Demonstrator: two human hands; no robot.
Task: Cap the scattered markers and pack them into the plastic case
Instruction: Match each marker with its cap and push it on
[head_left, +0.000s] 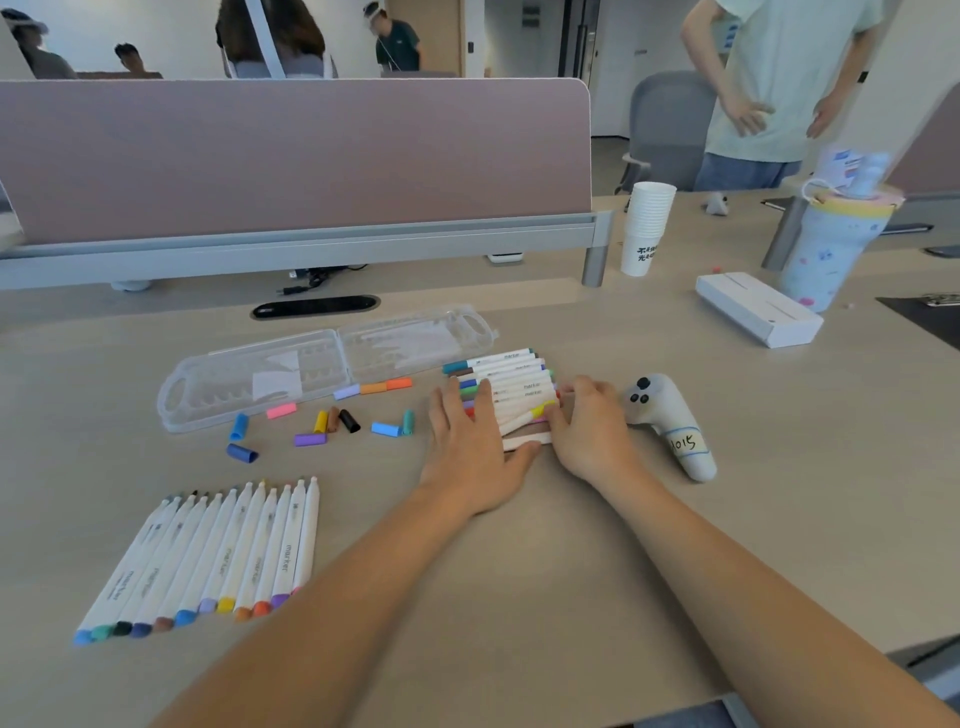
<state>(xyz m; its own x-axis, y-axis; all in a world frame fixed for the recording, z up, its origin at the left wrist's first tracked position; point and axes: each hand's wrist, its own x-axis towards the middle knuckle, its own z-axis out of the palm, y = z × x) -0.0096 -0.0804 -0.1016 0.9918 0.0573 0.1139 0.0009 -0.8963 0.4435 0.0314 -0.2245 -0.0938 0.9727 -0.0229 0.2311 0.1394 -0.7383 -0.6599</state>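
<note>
**Hands gather the marker bundle beside the open case**

The clear plastic case (322, 364) lies open and flat on the desk. Just right of it sits a bundle of markers (511, 382) with 2 hands on it. The left hand (470, 441) presses flat, fingers straight, and the right hand (592, 431) curls round the far ends. In front of the case lie 12 loose caps (332, 421) — nearer still, a row of uncapped markers (218, 556). A white controller (670, 421) rests right of the bundle.
</note>
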